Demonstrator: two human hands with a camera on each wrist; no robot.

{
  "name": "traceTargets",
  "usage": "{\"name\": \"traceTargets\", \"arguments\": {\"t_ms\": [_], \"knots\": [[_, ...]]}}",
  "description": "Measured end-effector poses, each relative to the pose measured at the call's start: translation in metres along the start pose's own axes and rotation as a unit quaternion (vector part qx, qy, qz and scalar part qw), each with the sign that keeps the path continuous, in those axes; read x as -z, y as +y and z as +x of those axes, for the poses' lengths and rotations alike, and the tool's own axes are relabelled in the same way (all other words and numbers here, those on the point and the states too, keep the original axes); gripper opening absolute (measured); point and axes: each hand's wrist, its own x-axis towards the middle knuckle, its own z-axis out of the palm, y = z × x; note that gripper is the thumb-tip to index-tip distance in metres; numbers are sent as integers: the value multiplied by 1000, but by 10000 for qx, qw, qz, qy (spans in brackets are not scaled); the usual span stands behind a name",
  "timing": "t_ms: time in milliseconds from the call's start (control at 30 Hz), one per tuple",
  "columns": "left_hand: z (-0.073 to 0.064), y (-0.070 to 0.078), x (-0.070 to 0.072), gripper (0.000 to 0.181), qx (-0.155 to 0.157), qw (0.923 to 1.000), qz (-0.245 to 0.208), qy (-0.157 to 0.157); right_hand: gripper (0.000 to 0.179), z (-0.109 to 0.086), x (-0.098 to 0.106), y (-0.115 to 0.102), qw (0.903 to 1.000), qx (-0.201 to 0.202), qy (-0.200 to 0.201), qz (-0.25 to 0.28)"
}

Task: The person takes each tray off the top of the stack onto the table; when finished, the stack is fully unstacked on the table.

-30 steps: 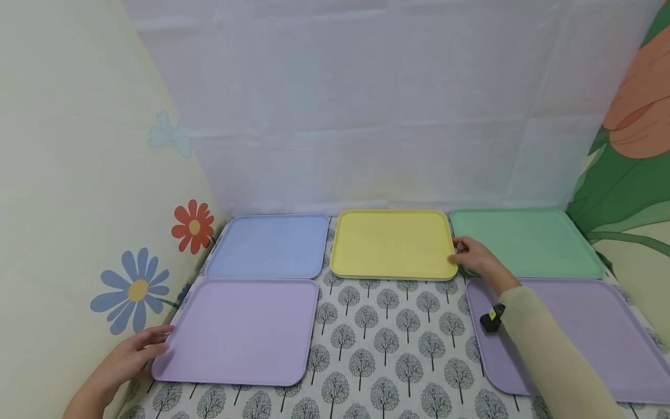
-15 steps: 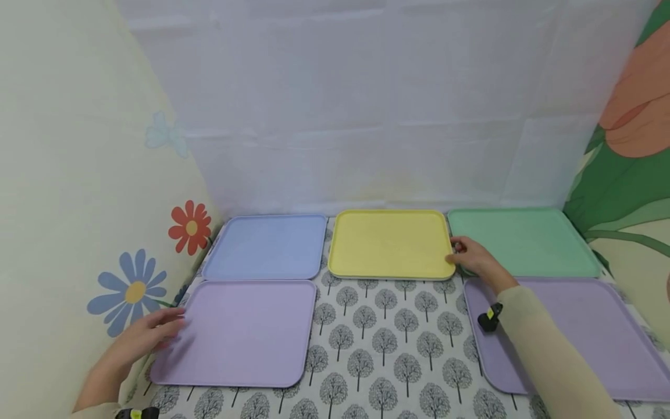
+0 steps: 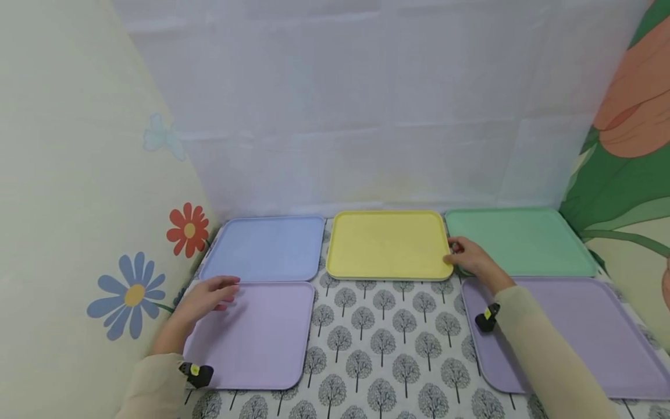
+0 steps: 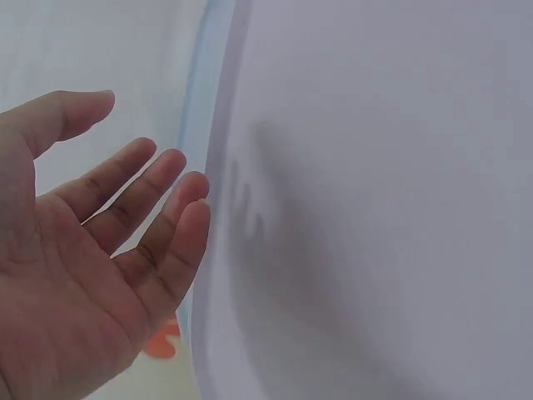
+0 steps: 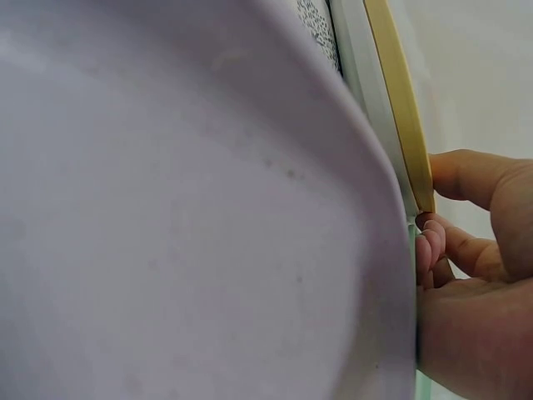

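Observation:
The yellow tray (image 3: 389, 244) lies at the middle of the back row. My right hand (image 3: 473, 260) pinches its right edge; in the right wrist view the thumb (image 5: 466, 173) lies on the yellow rim and the other fingers curl at its side, partly hidden. A pale layer shows beneath the yellow rim. My left hand (image 3: 206, 299) is held above the left purple tray (image 3: 262, 343), near its back left corner, with loosely bent fingers and nothing in them. Its shadow falls on the tray in the left wrist view.
A blue tray (image 3: 264, 247) lies behind the left purple one. A green tray (image 3: 523, 241) sits right of the yellow tray, with another purple tray (image 3: 565, 337) in front under my right forearm. Tree-patterned cloth (image 3: 384, 349) covers the table; a white sheet (image 3: 335, 105) hangs behind.
My left hand has moved from the left purple tray's outer edge rightward and away from me, over that tray. The right hand has stayed at the yellow tray's edge.

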Motion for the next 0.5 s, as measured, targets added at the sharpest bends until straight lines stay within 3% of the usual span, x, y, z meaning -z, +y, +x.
{"name": "traceTargets", "arguments": {"t_ms": [500], "knots": [[64, 48, -47, 51, -259, 9967, -762, -115, 64, 2, 0, 2, 10000, -45, 29, 23]]}}
